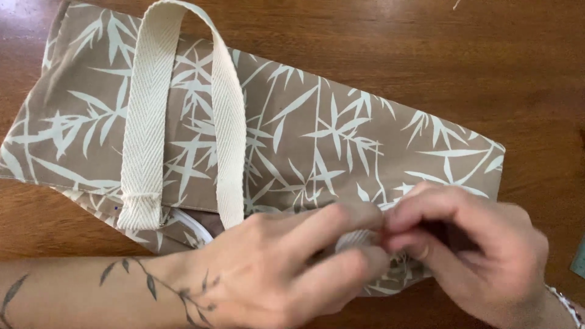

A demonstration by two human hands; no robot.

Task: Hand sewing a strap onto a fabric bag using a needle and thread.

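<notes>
A tan fabric tote bag point(317, 128) with a pale leaf print lies flat on a brown wooden table point(475, 55). Its cream webbing handle point(146, 116) loops up toward the far left. My left hand point(286, 268) and my right hand point(463, 244) meet at the bag's near edge. Both pinch a small bit of the fabric and a pale webbing piece point(356, 239) between the fingertips. A white rounded edge point(192, 224) shows under the bag near my left wrist. The hands are blurred and hide the near edge of the bag.
The wooden table stretches around the bag on all sides. A small grey-green corner of something point(579, 262) shows at the right edge. My right wrist wears a beaded bracelet point(563, 301).
</notes>
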